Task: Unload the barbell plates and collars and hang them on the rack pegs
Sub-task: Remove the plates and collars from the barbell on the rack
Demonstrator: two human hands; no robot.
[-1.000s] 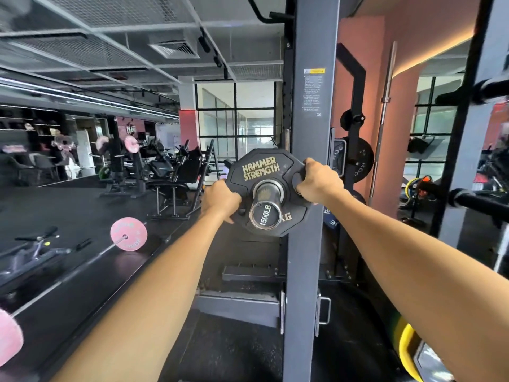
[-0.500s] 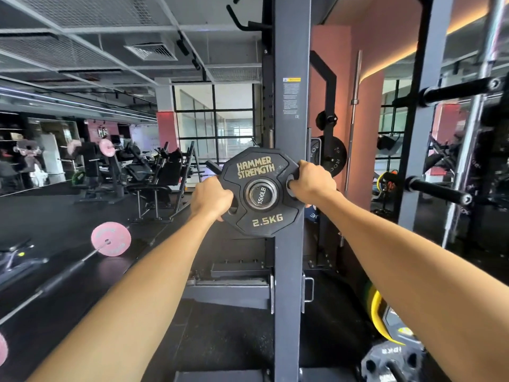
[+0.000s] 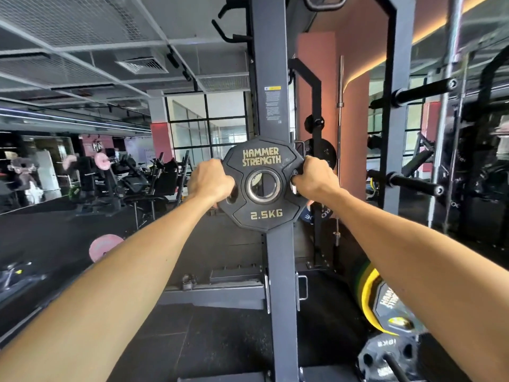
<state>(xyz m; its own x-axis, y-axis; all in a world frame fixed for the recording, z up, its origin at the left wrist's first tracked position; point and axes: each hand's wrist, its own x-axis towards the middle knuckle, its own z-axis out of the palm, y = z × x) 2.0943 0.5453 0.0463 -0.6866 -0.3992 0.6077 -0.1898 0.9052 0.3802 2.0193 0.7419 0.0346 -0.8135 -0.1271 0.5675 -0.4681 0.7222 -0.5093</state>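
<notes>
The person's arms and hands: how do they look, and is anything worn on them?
Both forearms are bare as far as the picture shows; no sleeve, watch or glove is visible. The left hand and the right hand wear no rings that can be seen.

Daylight comes through the windows [image 3: 206, 125] behind and left of the grip, lighting the forearms evenly with soft shadows. A warm light strip [image 3: 429, 31] glows up and right of the grip. Wide-angle distortion bends the ceiling [image 3: 82, 28] and edges; the far left and right margins are blurred.
</notes>
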